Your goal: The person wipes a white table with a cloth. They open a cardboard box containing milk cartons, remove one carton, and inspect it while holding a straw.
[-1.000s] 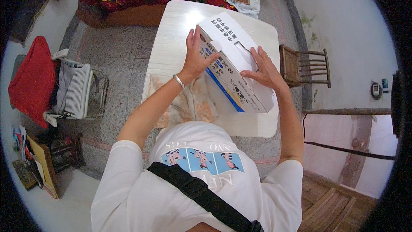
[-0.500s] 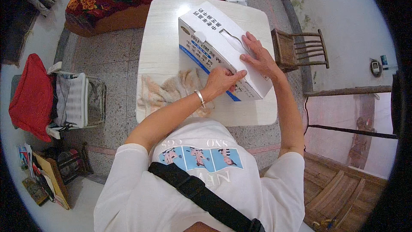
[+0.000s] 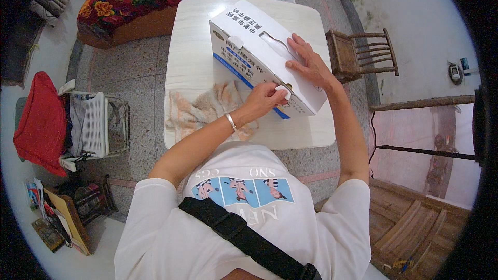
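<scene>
A white carton (image 3: 253,46) with a blue band and dark print lies at a slant on the pale table (image 3: 189,41). My left hand (image 3: 261,101) is at its near long edge, fingers pinched on a small white cardboard tab (image 3: 283,92). A dark notch shows in the edge beside that tab. My right hand (image 3: 312,67) rests on the carton's top face near the handle slot, fingers stretched out. Farther along the same edge, another small flap (image 3: 236,42) sticks up. A crumpled tan and grey towel (image 3: 199,108) lies beside my left forearm.
A wooden chair (image 3: 340,54) stands close to the table's right side. At the far side is furniture under a red floral cover (image 3: 129,5). To the left stands a white chair (image 3: 96,124) with a red cloth (image 3: 42,124); folders and boards (image 3: 65,218) lean below it.
The white tab at the carton's edge now stands out between my left fingers, with a notch showing beside it. My right hand stays on the top face. The carton has shifted slightly left.
</scene>
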The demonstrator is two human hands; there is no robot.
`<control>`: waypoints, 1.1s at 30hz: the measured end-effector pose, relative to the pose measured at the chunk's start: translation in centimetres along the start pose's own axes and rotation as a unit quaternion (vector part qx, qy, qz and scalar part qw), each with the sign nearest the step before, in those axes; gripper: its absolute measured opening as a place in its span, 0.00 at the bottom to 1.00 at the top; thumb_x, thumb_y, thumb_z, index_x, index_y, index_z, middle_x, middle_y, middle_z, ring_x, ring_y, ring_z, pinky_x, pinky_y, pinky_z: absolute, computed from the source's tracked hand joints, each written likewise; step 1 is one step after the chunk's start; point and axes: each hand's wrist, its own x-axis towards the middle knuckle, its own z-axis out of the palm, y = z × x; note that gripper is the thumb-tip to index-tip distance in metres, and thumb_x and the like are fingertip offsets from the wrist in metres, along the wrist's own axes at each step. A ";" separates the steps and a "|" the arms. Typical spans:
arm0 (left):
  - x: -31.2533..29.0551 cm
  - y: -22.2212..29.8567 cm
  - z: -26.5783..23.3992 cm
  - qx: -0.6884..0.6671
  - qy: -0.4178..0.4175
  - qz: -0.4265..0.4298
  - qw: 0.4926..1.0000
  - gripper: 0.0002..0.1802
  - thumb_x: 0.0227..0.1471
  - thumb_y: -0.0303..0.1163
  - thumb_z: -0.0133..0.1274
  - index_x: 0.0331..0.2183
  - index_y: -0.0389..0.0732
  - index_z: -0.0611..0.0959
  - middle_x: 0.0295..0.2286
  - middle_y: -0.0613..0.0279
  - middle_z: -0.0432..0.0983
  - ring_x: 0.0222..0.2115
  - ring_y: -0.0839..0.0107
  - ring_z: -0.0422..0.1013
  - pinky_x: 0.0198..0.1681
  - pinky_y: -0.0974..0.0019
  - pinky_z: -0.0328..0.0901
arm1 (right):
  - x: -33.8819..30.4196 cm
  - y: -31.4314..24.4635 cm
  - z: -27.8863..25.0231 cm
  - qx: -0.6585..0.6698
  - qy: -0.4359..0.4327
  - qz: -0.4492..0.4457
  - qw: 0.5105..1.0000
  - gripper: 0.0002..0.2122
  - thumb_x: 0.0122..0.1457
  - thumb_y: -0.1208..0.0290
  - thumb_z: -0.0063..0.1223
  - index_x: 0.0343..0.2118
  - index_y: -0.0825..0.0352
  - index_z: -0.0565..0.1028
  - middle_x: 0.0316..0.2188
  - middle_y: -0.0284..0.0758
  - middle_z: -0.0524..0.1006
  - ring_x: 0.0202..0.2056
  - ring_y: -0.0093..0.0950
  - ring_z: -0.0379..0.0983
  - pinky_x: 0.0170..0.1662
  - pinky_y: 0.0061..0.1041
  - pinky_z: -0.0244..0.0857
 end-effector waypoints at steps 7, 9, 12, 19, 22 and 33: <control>0.3 1.5 -2.1 -0.036 0.086 -0.053 0.994 0.24 0.53 0.52 0.51 0.28 0.36 0.78 0.26 0.63 0.76 0.28 0.76 0.74 0.31 0.74 0.69 | 0.0 -0.3 0.4 -0.015 0.002 0.028 0.999 0.32 0.53 0.57 0.54 0.60 0.57 0.59 0.64 0.38 0.48 0.65 0.40 0.37 0.66 0.36 0.31; 0.9 1.6 -2.6 -0.035 0.127 -0.053 0.990 0.25 0.52 0.53 0.51 0.25 0.37 0.78 0.23 0.64 0.75 0.26 0.77 0.73 0.29 0.74 0.69 | 0.0 -0.2 0.5 -0.016 0.006 0.014 1.000 0.32 0.53 0.56 0.55 0.60 0.57 0.58 0.64 0.38 0.47 0.65 0.40 0.37 0.66 0.36 0.31; 1.2 1.2 -2.9 -0.045 0.151 -0.046 0.986 0.26 0.52 0.53 0.52 0.22 0.37 0.77 0.19 0.64 0.75 0.22 0.78 0.73 0.26 0.75 0.68 | 0.0 -0.9 0.1 -0.015 -0.016 0.026 0.999 0.36 0.52 0.52 0.55 0.59 0.68 0.57 0.63 0.46 0.47 0.65 0.36 0.38 0.66 0.34 0.28; 1.3 0.4 -3.3 -0.031 0.127 -0.046 0.990 0.25 0.52 0.54 0.51 0.28 0.39 0.77 0.24 0.66 0.75 0.25 0.78 0.72 0.28 0.74 0.67 | 0.0 -1.4 -0.2 -0.029 -0.051 0.031 0.998 0.55 0.29 0.41 0.67 0.62 0.61 0.54 0.65 0.42 0.43 0.65 0.41 0.32 0.66 0.38 0.26; 1.2 -0.1 -3.3 0.023 0.111 -0.033 0.993 0.25 0.52 0.54 0.52 0.29 0.38 0.78 0.25 0.65 0.76 0.26 0.78 0.72 0.29 0.75 0.67 | 0.1 -0.4 -0.2 -0.052 -0.068 0.008 0.996 0.57 0.28 0.40 0.67 0.62 0.62 0.51 0.65 0.43 0.41 0.66 0.39 0.28 0.65 0.38 0.22; 0.4 1.3 0.1 0.090 0.062 -0.005 0.994 0.23 0.52 0.46 0.55 0.25 0.32 0.82 0.20 0.60 0.77 0.21 0.77 0.72 0.25 0.75 0.66 | 0.3 0.8 -0.5 -0.020 -0.097 -0.005 0.995 0.47 0.45 0.44 0.58 0.63 0.63 0.48 0.65 0.46 0.37 0.66 0.38 0.26 0.65 0.35 0.17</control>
